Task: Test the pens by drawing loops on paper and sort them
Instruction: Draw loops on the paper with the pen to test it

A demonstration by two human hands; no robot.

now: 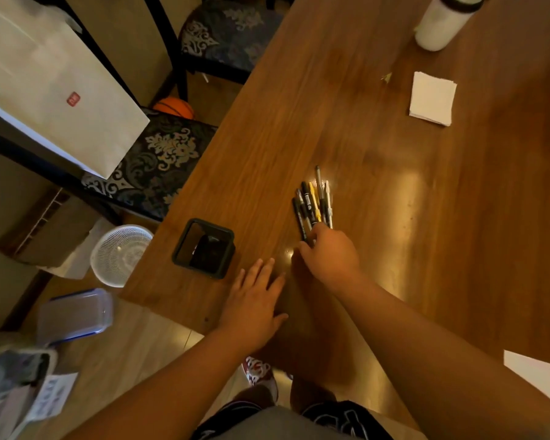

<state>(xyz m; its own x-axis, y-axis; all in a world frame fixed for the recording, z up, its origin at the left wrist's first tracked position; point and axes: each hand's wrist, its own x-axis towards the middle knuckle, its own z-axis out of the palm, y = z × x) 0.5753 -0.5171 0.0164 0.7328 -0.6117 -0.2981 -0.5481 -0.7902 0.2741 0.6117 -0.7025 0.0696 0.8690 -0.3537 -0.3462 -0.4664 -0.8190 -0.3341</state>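
pens (313, 203) under right hand (327, 252), beside holder (204, 247)

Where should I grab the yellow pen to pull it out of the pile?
Probably pinch the far end of the yellow pen, coming from above. It lies flat, squeezed between black pens, and the right hand covers the near ends.

We can read no text: the red stamp (73, 99) on the paper bag (54, 90) and the printed sheet (53, 396) are blurred.
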